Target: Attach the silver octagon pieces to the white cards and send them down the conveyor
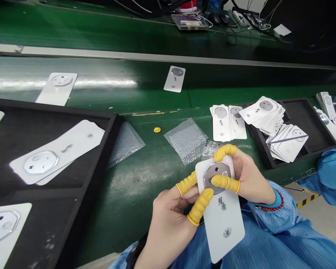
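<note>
Between my two hands a white rectangular panel (233, 213) is held at a tilt over my lap. It has rounded corners, a grey octagonal inset with holes, dark printed characters and a small round mark. My left hand (175, 211) pinches the panel's left edge, with yellow finger cots on thumb and forefinger. My right hand (248, 175) grips its upper right part, the thumb lying on the octagonal inset and a finger at the top edge. Fingers behind the panel are hidden. Just beyond it lies a sheet of bubble wrap (186, 138) on the green work surface.
At left, a black tray (92, 194) holds several similar panels. Another black tray (322, 123) at right carries stacked panels and a thin stick (288, 139). Single panels (175, 79) lie on the green belt. A loose yellow finger cot (157, 130) and a co-worker's blue sleeve (332, 173) are visible.
</note>
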The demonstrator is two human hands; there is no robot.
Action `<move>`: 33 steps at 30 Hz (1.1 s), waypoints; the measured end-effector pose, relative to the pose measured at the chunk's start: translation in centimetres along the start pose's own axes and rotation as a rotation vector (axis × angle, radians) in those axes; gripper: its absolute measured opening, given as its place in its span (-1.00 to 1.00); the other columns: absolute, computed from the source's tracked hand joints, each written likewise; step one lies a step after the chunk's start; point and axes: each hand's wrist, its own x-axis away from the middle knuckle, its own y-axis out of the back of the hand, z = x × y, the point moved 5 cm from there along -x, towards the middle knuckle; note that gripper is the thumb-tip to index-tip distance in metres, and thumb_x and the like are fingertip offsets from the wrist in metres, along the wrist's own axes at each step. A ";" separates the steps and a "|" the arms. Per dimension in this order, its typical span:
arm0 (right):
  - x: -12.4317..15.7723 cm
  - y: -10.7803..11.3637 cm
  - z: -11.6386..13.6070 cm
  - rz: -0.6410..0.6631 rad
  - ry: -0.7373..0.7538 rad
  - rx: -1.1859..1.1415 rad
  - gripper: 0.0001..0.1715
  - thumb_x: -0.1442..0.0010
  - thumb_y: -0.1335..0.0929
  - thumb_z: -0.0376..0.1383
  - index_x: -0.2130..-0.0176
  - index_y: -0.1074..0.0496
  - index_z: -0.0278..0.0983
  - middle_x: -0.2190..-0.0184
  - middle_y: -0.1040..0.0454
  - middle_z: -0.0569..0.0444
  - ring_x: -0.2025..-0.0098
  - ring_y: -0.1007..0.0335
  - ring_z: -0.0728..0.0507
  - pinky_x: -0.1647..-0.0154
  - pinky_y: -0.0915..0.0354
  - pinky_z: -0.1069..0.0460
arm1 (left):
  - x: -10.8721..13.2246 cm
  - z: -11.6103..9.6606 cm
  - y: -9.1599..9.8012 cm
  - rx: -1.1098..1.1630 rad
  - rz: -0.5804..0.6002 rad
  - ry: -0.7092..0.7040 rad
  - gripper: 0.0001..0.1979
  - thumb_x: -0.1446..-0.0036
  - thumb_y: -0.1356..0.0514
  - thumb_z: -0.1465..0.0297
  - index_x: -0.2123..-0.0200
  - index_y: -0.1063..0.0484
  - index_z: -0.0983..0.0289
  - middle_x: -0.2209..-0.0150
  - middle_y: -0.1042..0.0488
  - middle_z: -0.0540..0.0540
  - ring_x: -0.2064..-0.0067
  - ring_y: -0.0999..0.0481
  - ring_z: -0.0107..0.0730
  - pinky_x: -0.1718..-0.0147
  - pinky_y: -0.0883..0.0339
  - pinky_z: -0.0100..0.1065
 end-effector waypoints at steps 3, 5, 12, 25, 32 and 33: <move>-0.1 0.0 -0.1 0.010 -0.021 0.005 -0.65 -0.07 -0.48 -0.37 0.19 -0.30 -0.23 0.37 -0.38 0.19 0.44 -0.32 0.07 0.44 -0.30 0.18 | -0.2 0.1 -0.1 0.042 0.014 0.045 -0.64 0.04 -0.36 0.63 0.25 -0.66 0.05 0.38 -0.68 -0.09 0.45 -0.66 -0.43 0.46 -0.50 -0.66; 0.0 -0.1 -0.1 0.015 -0.038 0.011 -0.66 -0.08 -0.47 -0.37 0.19 -0.29 -0.23 0.39 -0.38 0.19 0.45 -0.31 0.07 0.45 -0.29 0.18 | -0.2 0.2 -0.2 0.048 0.013 0.056 -0.63 0.04 -0.36 0.62 0.22 -0.66 0.05 0.36 -0.68 -0.08 0.43 -0.67 -0.43 0.43 -0.50 -0.66; 0.2 -0.4 0.4 0.000 -0.037 0.086 -0.71 -0.08 -0.43 -0.43 0.22 -0.29 -0.23 0.41 -0.39 0.17 0.48 -0.29 0.05 0.49 -0.27 0.16 | 0.3 0.3 -0.2 -0.020 0.003 -0.014 -0.51 0.08 -0.34 0.71 0.25 -0.65 -0.05 0.36 -0.68 -0.18 0.41 -0.66 -0.51 0.39 -0.47 -0.71; 0.1 -0.1 0.0 0.016 0.066 0.004 -0.77 -0.25 -0.40 -0.26 0.10 -0.33 -0.21 0.29 -0.41 0.15 0.34 -0.37 0.05 0.33 -0.34 0.17 | -0.4 1.1 -0.2 0.163 0.025 0.163 -0.62 0.08 -0.43 0.54 0.15 -0.64 0.09 0.35 -0.69 -0.02 0.43 -0.67 -0.36 0.45 -0.52 -0.56; 0.4 -0.1 -0.5 -0.050 0.102 0.252 -0.77 -0.29 -0.32 -0.31 0.03 -0.32 -0.21 0.22 -0.42 0.08 0.16 -0.40 -0.06 0.15 -0.36 0.05 | -0.6 2.9 0.2 0.022 -0.174 0.123 -0.72 0.12 -0.46 0.38 0.26 -0.66 0.29 0.38 -0.68 0.12 0.38 -0.67 -0.20 0.42 -0.56 -0.41; 0.3 -0.1 -0.7 -0.056 0.102 0.263 -0.76 -0.28 -0.32 -0.32 0.03 -0.32 -0.22 0.20 -0.42 0.07 0.13 -0.40 -0.07 0.12 -0.36 0.03 | -0.6 3.1 0.3 -0.002 -0.201 0.121 -0.73 0.12 -0.46 0.37 0.27 -0.66 0.30 0.37 -0.68 0.13 0.37 -0.67 -0.18 0.41 -0.56 -0.39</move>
